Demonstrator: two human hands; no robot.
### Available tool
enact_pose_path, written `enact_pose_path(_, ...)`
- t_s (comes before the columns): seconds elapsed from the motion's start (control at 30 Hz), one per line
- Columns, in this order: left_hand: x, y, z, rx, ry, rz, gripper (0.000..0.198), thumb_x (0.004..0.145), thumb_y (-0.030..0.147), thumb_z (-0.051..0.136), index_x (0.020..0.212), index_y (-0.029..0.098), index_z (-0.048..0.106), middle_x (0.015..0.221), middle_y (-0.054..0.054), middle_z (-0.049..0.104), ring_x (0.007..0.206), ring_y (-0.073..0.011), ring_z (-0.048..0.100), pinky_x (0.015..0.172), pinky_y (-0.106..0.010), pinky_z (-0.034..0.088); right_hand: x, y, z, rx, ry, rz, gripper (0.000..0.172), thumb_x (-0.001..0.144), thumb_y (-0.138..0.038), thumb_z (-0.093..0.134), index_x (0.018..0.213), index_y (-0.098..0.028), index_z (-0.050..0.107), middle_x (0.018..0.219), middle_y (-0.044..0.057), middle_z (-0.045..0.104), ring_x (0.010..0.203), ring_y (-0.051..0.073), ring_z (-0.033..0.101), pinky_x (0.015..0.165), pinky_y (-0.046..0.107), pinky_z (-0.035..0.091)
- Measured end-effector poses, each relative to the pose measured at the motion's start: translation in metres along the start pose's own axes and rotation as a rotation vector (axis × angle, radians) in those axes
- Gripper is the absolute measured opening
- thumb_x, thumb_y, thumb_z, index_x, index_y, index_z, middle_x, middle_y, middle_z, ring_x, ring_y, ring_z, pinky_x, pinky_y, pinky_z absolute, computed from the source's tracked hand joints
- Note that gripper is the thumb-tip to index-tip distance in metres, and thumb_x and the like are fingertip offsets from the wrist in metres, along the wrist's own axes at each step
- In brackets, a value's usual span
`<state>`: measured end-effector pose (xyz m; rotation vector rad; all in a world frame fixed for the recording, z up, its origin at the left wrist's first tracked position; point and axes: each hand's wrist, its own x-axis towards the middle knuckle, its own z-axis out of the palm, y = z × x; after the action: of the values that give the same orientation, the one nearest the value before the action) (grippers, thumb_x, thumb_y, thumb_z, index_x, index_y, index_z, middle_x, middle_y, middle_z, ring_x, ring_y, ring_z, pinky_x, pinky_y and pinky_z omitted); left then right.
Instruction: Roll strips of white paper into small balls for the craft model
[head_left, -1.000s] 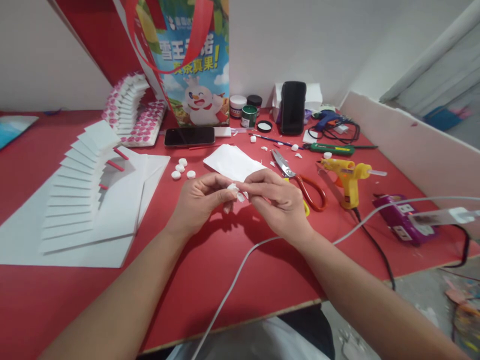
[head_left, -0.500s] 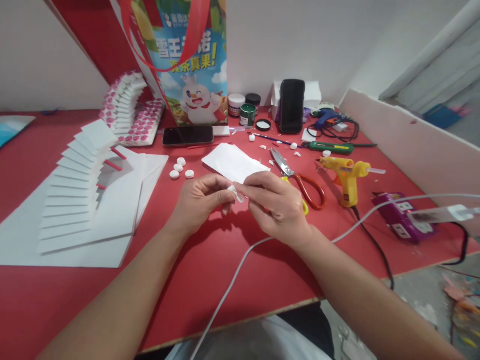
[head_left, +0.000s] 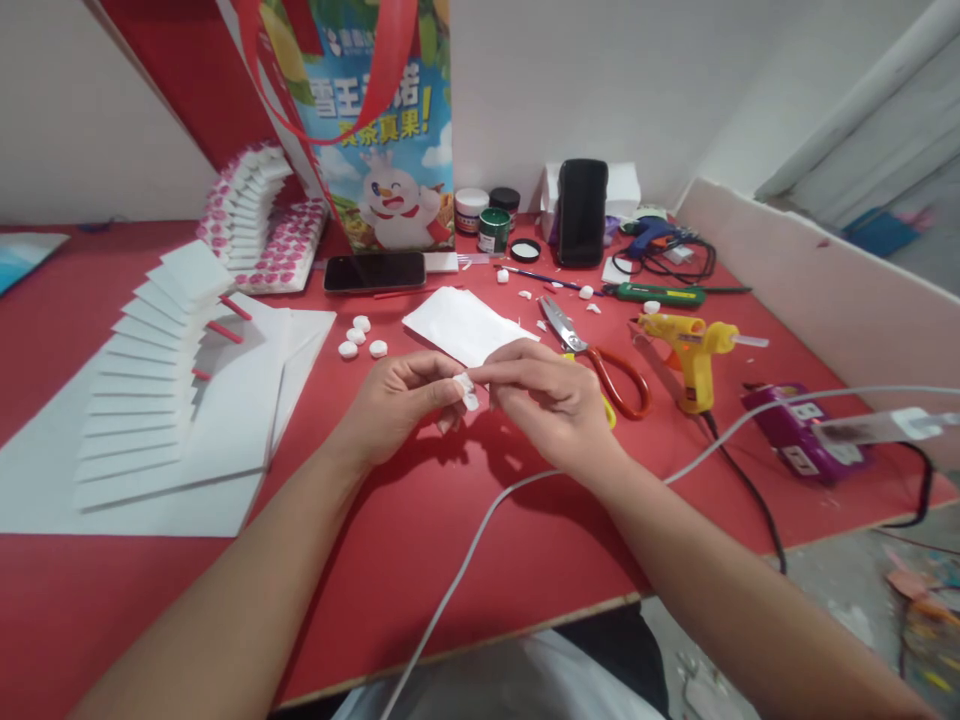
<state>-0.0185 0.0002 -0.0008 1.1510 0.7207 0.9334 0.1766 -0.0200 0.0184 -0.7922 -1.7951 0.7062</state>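
Observation:
Between thumb and fingers, my left hand (head_left: 409, 400) pinches a small white piece (head_left: 468, 392), perhaps paper or foam, with a loose flap hanging below. The index finger of my right hand (head_left: 551, 400) touches the piece from the right; its other fingers are curled, and whether they also grip it I cannot tell. Just beyond the hands lies a white sheet (head_left: 465, 322). Several small white round pieces (head_left: 356, 336) sit to the left of it. Scissors with orange handles (head_left: 592, 350) rest to the right, partly over something yellow.
A stepped white panel model (head_left: 142, 390) stands on white boards at left. At right are a yellow glue gun (head_left: 694, 350), a purple power strip (head_left: 806, 432) and a white cable (head_left: 480, 545) crossing the red table. Phones, paint jars and a printed bag (head_left: 401, 190) line the back.
The small white piece has turned, and its flap now hangs lower. My right hand's fingers have shifted slightly, with the index finger extended against the piece.

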Motion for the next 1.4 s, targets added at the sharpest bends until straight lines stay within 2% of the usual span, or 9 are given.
enact_pose_path(0.17, 0.001, -0.001, 0.0, -0.096, -0.016, 0.03, 0.021, 0.079, 0.035, 0.082, 0.076, 0.016, 0.073, 0.065, 0.0, 0.068, 0.05, -0.0079, 0.057, 0.051, -0.02, 0.047, 0.002, -0.002, -0.001, 0.097, -0.018, 0.059, 0.034, 0.088, -0.005, 0.052, 0.103, -0.021, 0.079, 0.086, 0.005, 0.068, 0.083, 0.014, 0.067, 0.074, 0.029, 0.057)
enact_pose_path(0.33, 0.002, -0.001, 0.0, -0.125, 0.004, 0.022, 0.027, 0.075, 0.04, 0.085, 0.074, 0.015, 0.072, 0.062, 0.0, 0.066, 0.048, -0.0083, 0.056, 0.049, -0.02, 0.046, -0.001, 0.0, 0.003, -0.02, -0.019, -0.082, 0.039, 0.087, -0.004, 0.05, 0.114, -0.019, 0.075, 0.093, 0.007, 0.069, 0.084, 0.014, 0.067, 0.076, 0.03, 0.057)
enact_pose_path(0.5, 0.002, -0.001, -0.002, -0.082, -0.025, 0.002, 0.026, 0.079, 0.04, 0.081, 0.075, 0.016, 0.072, 0.062, 0.0, 0.067, 0.049, -0.0077, 0.057, 0.05, -0.019, 0.046, -0.004, 0.004, 0.002, -0.249, -0.025, -0.277, 0.039, 0.088, -0.005, 0.05, 0.118, -0.017, 0.072, 0.098, 0.009, 0.069, 0.086, 0.015, 0.068, 0.075, 0.029, 0.058)
enact_pose_path(0.7, 0.0, -0.002, -0.002, -0.011, -0.095, -0.102, 0.035, 0.078, 0.048, 0.08, 0.073, 0.015, 0.069, 0.06, 0.0, 0.064, 0.046, -0.0084, 0.054, 0.049, -0.022, 0.044, -0.002, 0.002, -0.006, -0.461, -0.057, -0.461, 0.027, 0.085, -0.004, 0.055, 0.104, -0.013, 0.073, 0.093, 0.012, 0.072, 0.082, 0.018, 0.069, 0.071, 0.029, 0.058)
enact_pose_path(0.9, -0.001, -0.003, -0.002, 0.035, -0.183, -0.173, 0.037, 0.078, 0.049, 0.079, 0.073, 0.014, 0.07, 0.058, 0.0, 0.062, 0.044, -0.0074, 0.051, 0.046, -0.021, 0.041, -0.003, 0.001, -0.005, -0.429, -0.082, -0.474, 0.022, 0.083, -0.003, 0.054, 0.094, -0.013, 0.071, 0.088, 0.01, 0.072, 0.076, 0.018, 0.069, 0.063, 0.027, 0.055)
enact_pose_path(1.0, -0.001, -0.002, -0.002, 0.026, -0.231, -0.189, 0.035, 0.078, 0.048, 0.08, 0.073, 0.014, 0.071, 0.058, 0.0, 0.061, 0.044, -0.0076, 0.052, 0.046, -0.021, 0.042, -0.003, -0.001, -0.004, -0.309, -0.069, -0.368, 0.023, 0.087, -0.005, 0.051, 0.092, -0.016, 0.071, 0.09, 0.009, 0.071, 0.078, 0.015, 0.068, 0.066, 0.027, 0.055)
enact_pose_path(1.1, -0.001, -0.001, 0.0, 0.007, -0.227, -0.173, 0.03, 0.079, 0.043, 0.08, 0.073, 0.014, 0.071, 0.063, -0.001, 0.064, 0.047, -0.0083, 0.054, 0.049, -0.022, 0.045, 0.0, -0.004, -0.004, -0.112, -0.001, -0.099, 0.022, 0.089, -0.009, 0.053, 0.096, -0.016, 0.072, 0.093, 0.008, 0.07, 0.08, 0.014, 0.067, 0.067, 0.027, 0.055)
enact_pose_path(1.23, -0.001, 0.0, 0.003, -0.031, -0.13, -0.142, 0.016, 0.075, 0.029, 0.083, 0.079, 0.016, 0.073, 0.064, -0.001, 0.068, 0.051, -0.0093, 0.056, 0.051, -0.022, 0.048, 0.005, -0.002, -0.006, 0.246, 0.083, 0.319, 0.009, 0.085, -0.024, 0.072, 0.089, -0.016, 0.068, 0.071, -0.001, 0.064, 0.052, 0.007, 0.052, 0.047, 0.021, 0.043)
enact_pose_path(1.4, -0.001, 0.002, 0.005, -0.057, -0.05, -0.096, 0.019, 0.069, 0.026, 0.087, 0.078, 0.017, 0.073, 0.065, -0.002, 0.07, 0.053, -0.0104, 0.058, 0.053, -0.022, 0.05, 0.006, 0.001, -0.003, 0.524, 0.086, 0.589, 0.032, 0.075, -0.037, 0.084, 0.07, -0.017, 0.059, 0.054, -0.006, 0.054, 0.044, 0.006, 0.046, 0.042, 0.02, 0.035)
